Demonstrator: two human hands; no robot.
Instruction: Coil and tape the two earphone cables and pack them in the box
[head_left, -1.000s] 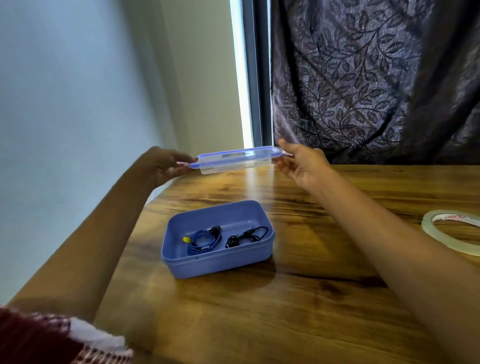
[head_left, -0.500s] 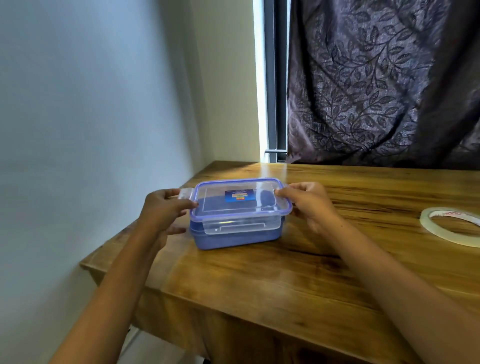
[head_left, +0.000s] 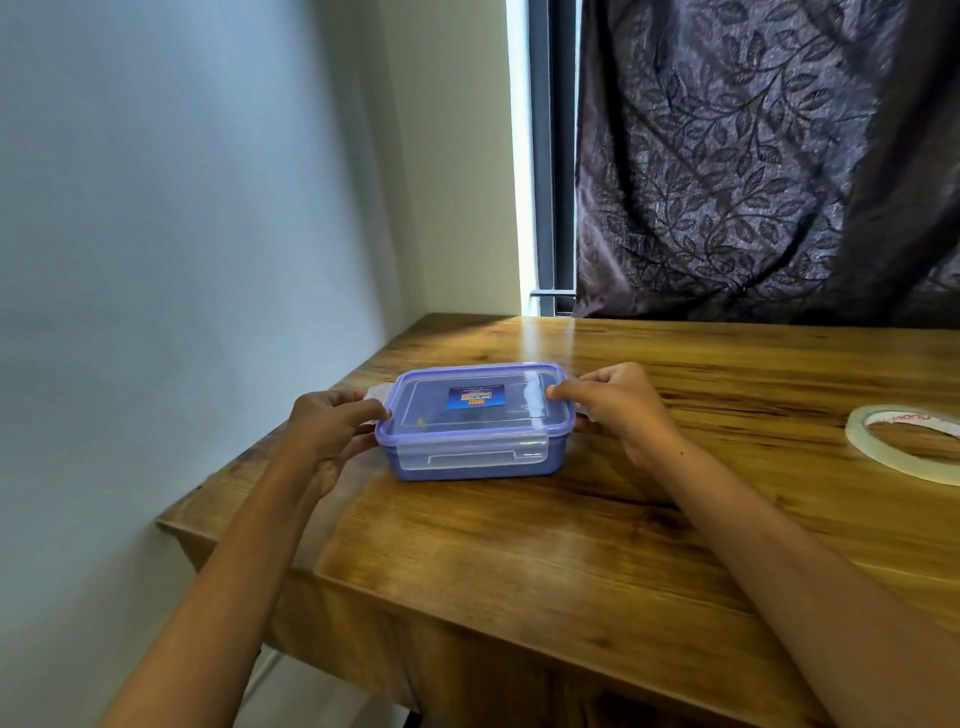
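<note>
Head: rectangular blue plastic box (head_left: 475, 423)

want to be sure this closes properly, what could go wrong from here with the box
1. The left clip, pinched by the left hand, sticks out sideways and is not folded down; unlatched, the lid may lift at that end.
2. The box sits near the left edge of the table; a hard push from the right hand, which grips the lid's right end, might slide it that way.
</note>
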